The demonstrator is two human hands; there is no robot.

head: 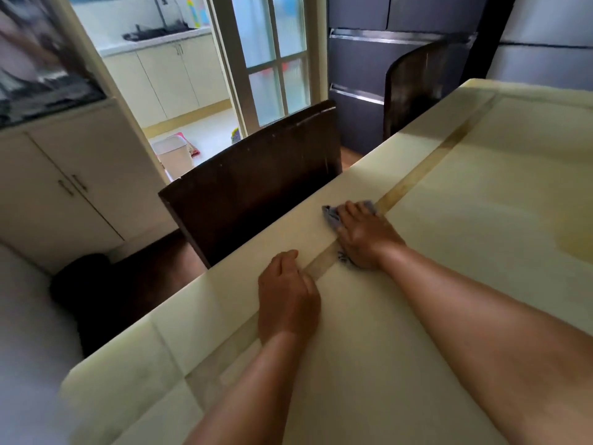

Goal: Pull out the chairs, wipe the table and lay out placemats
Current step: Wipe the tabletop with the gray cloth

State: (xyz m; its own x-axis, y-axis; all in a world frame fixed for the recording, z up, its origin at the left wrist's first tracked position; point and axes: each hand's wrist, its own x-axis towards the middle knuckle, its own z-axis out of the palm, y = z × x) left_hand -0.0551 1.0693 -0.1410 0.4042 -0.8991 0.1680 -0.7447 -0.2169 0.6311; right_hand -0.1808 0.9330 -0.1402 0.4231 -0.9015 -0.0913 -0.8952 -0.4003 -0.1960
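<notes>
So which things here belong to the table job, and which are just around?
Job: cloth under right hand; left hand resting on table; two chairs.
Around: cabinet, glass door, kitchen counter.

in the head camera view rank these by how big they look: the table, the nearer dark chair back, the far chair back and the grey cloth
1. table
2. nearer dark chair back
3. far chair back, which sits further from the camera, so its true size is unsure
4. grey cloth, mostly hidden under the right hand
</notes>
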